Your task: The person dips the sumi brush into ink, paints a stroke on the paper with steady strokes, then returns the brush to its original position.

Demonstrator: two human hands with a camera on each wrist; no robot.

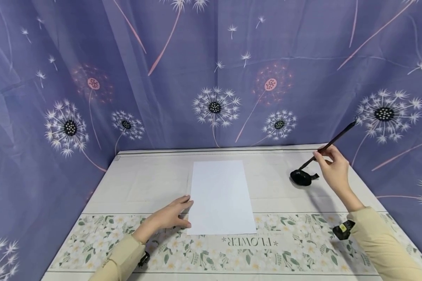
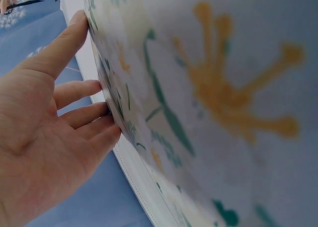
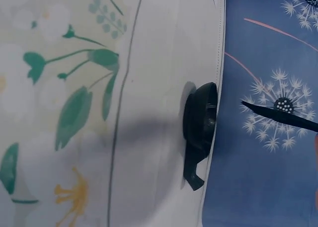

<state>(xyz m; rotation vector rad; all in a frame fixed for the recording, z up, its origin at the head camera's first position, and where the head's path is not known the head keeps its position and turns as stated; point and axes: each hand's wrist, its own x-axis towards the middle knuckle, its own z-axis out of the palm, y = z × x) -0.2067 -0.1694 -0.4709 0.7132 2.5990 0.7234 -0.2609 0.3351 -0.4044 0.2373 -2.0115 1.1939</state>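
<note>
My right hand (image 1: 335, 168) pinches the dark shaft of a writing brush (image 1: 342, 134) between thumb and fingers. Slanting down to the left, the brush has its black tip over a small black ink dish (image 1: 301, 178) with a short handle. In the right wrist view the pointed brush tip (image 3: 263, 112) shows apart from the dish (image 3: 202, 118). A blank white sheet of paper (image 1: 220, 197) lies mid-table. At its left edge, my left hand (image 1: 168, 215) rests with fingers spread and thumb apart; the left wrist view shows its fingertips (image 2: 113, 131) touching the table surface.
A pale tablecloth (image 1: 154, 175) with a floral band (image 1: 246, 257) lettered "FLOWER" covers the table. Behind and beside it hangs a blue-purple curtain (image 1: 168, 109) with dandelion prints. A black wrist device (image 1: 343, 230) sits at the right sleeve.
</note>
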